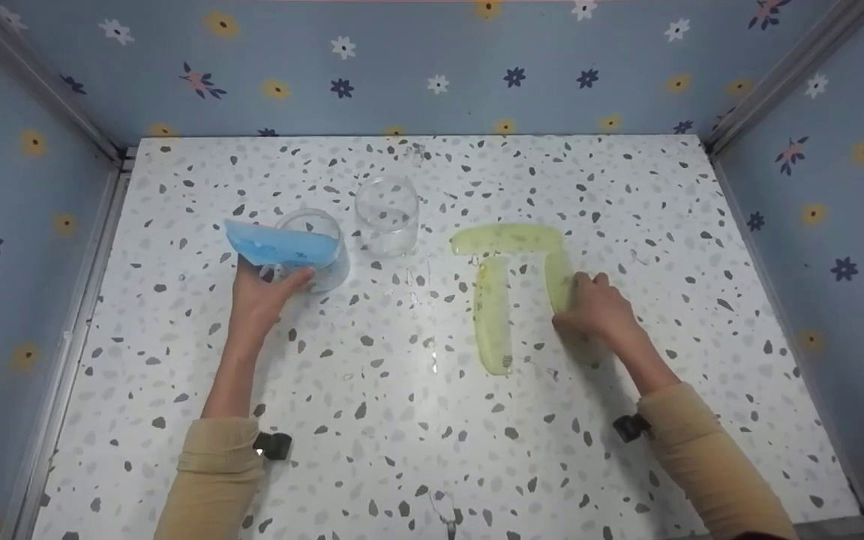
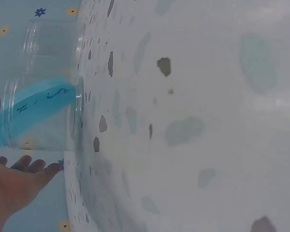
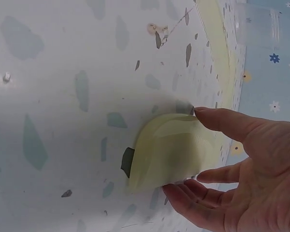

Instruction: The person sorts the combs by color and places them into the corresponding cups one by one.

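Note:
A blue comb (image 1: 278, 244) leans in a clear plastic jar (image 1: 333, 274), its upper end sticking out over the rim. In the left wrist view its printed lower part shows through the jar wall. My left hand (image 1: 258, 301) is around the comb's upper end, thumb and fingers spread apart and the fingers loosely extended. My right hand (image 1: 601, 307) grips a translucent yellow-green comb (image 3: 171, 145) by its two long edges, thumb on one side and fingers on the other. Two similar combs lie left of it, one crosswise comb (image 1: 507, 238) and one lengthwise comb (image 1: 492, 319).
A second clear jar (image 1: 387, 217) stands behind and right of the first. Everything rests on a white speckled table (image 1: 402, 435). Flower-patterned panels (image 1: 432, 67) rise at its back and both sides. Wet-looking marks show near the table's middle.

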Tool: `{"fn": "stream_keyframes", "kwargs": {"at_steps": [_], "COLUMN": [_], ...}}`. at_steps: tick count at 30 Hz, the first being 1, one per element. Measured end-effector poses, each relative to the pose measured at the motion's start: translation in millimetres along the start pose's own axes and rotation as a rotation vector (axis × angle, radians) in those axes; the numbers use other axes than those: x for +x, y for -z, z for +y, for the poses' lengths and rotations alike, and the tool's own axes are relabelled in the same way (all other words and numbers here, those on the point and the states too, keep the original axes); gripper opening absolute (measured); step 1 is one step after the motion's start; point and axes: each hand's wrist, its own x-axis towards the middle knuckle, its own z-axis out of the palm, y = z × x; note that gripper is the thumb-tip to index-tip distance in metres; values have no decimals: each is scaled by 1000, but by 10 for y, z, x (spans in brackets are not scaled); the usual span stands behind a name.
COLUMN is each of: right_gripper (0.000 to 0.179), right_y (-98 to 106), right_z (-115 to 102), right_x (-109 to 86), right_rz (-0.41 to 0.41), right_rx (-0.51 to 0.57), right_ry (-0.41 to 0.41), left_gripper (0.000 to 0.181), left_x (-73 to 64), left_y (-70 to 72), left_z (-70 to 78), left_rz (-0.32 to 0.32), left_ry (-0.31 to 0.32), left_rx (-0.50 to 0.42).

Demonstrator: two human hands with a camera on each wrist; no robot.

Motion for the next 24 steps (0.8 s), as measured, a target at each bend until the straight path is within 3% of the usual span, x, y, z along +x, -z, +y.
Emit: {"fn": "stream_keyframes", "kwargs": {"at_steps": [16, 24], "right_gripper": [82, 83], "right_y": [2, -3], "right_z": [-20, -26], "right_x": [0, 10], "right_rz": [8, 2], "right_rx": [-16, -18], "right_ry": [17, 10], "left_gripper": [122, 117], "left_x": [-93, -123], "left_y": [236, 291], "left_z": [343, 563], "left_rz": [87, 177], "left_ry": [-140, -228], "left_rx": [-95, 55]}}
